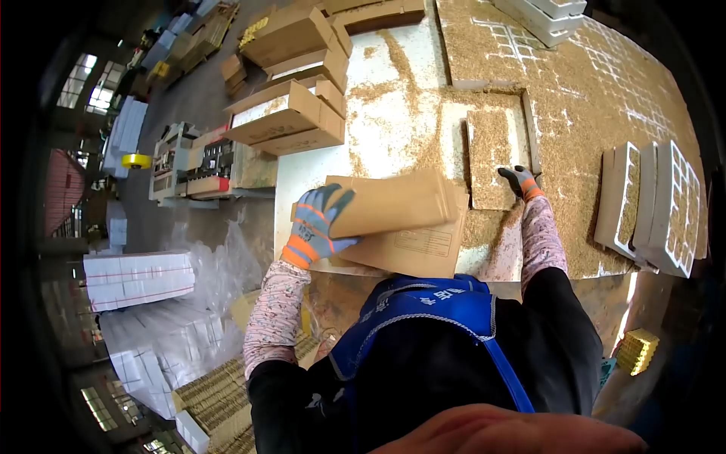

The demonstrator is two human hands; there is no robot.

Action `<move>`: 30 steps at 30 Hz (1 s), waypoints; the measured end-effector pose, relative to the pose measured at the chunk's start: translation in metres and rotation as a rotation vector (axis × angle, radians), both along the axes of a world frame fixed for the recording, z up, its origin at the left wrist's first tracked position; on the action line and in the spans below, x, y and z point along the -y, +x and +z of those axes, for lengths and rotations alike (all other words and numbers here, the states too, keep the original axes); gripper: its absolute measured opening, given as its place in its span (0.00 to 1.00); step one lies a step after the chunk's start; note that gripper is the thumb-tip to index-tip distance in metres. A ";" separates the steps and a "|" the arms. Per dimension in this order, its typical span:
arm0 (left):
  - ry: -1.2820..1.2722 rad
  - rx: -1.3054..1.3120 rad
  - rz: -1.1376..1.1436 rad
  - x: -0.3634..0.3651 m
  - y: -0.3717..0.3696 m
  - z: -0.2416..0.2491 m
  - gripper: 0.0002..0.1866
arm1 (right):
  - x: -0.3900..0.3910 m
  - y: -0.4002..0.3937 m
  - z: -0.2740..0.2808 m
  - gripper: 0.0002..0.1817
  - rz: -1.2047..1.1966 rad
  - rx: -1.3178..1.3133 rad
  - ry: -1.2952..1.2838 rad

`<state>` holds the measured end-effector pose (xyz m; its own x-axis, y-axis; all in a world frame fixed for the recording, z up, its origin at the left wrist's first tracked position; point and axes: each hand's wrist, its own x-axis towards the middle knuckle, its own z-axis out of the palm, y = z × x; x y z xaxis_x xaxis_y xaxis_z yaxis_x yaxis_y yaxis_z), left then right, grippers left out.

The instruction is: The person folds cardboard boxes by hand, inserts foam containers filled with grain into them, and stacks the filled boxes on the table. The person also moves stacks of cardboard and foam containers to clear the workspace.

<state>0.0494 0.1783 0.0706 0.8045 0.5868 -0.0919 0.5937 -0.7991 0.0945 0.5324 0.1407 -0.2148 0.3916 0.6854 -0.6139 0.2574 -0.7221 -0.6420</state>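
Observation:
My left hand (314, 225), in a grey and orange glove, grips the left end of a folded cardboard box (393, 204). Beneath that box lies another flat piece of cardboard (423, 250) with a printed panel. My right hand (520, 182), gloved the same way, has its fingers curled over the right edge of a shallow rectangular tray (490, 159) covered in brown loose grains. The tray sits in a framed recess (533, 129) on the worktable; its underside is hidden.
Open cardboard boxes (299, 117) line the table's far left. White foam cell trays (669, 208) stand at the right, others (548, 19) at the back. Brown grains (582, 151) cover the table's right side. White stacks wrapped in plastic (162, 333) are on the floor at left.

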 end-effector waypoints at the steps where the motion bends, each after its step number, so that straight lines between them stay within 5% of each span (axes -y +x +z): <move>1: 0.009 0.243 0.106 -0.002 -0.005 -0.007 0.41 | 0.002 0.008 -0.017 0.39 -0.005 -0.001 0.002; 3: 0.019 0.484 0.199 -0.005 -0.018 -0.032 0.37 | 0.008 0.003 -0.003 0.32 0.229 -0.260 0.206; 4: -0.436 0.900 0.422 -0.006 -0.025 -0.054 0.33 | 0.011 0.004 -0.018 0.27 0.398 -0.110 0.508; 5: -0.913 1.296 0.637 -0.006 -0.027 -0.064 0.29 | 0.011 0.005 -0.021 0.27 0.398 -0.102 0.514; 7: -1.018 1.372 0.583 0.001 -0.016 -0.047 0.24 | 0.007 0.000 -0.016 0.26 0.232 -0.079 0.438; 8: -1.262 1.468 0.658 0.003 -0.017 -0.044 0.25 | 0.001 -0.006 -0.008 0.32 -0.052 -0.155 0.221; 9: -1.516 1.550 0.725 0.003 -0.017 -0.042 0.25 | 0.007 -0.014 -0.001 0.38 -0.304 -0.314 0.397; 11: -1.546 1.558 0.707 -0.004 -0.030 -0.070 0.25 | 0.017 -0.020 0.041 0.41 -0.278 -0.563 0.551; 12: -1.573 1.552 0.688 -0.010 -0.037 -0.086 0.26 | 0.020 -0.021 0.050 0.30 -0.317 -0.416 0.560; 15: -1.558 1.506 0.653 -0.015 -0.039 -0.089 0.26 | 0.030 -0.055 0.138 0.24 -0.295 -0.410 0.754; 18: -1.594 1.524 0.698 -0.023 -0.028 -0.106 0.20 | 0.036 -0.099 0.189 0.20 -0.358 -0.733 0.772; 19: -1.614 1.509 0.676 -0.024 -0.022 -0.106 0.20 | 0.031 -0.100 0.170 0.26 -0.241 -0.568 0.827; 21: -1.671 1.473 0.662 -0.028 -0.012 -0.101 0.20 | 0.029 -0.153 0.205 0.36 -0.368 -0.679 0.924; 23: -1.556 1.486 0.548 -0.036 -0.015 -0.099 0.21 | 0.038 -0.190 0.233 0.34 -0.294 -0.522 1.036; 25: -1.790 1.378 0.533 -0.042 -0.028 -0.083 0.22 | 0.037 -0.178 0.202 0.33 -0.249 -0.493 1.050; 30: -1.635 1.363 0.529 -0.048 -0.033 -0.069 0.23 | 0.052 -0.220 0.229 0.33 -0.145 -0.444 1.011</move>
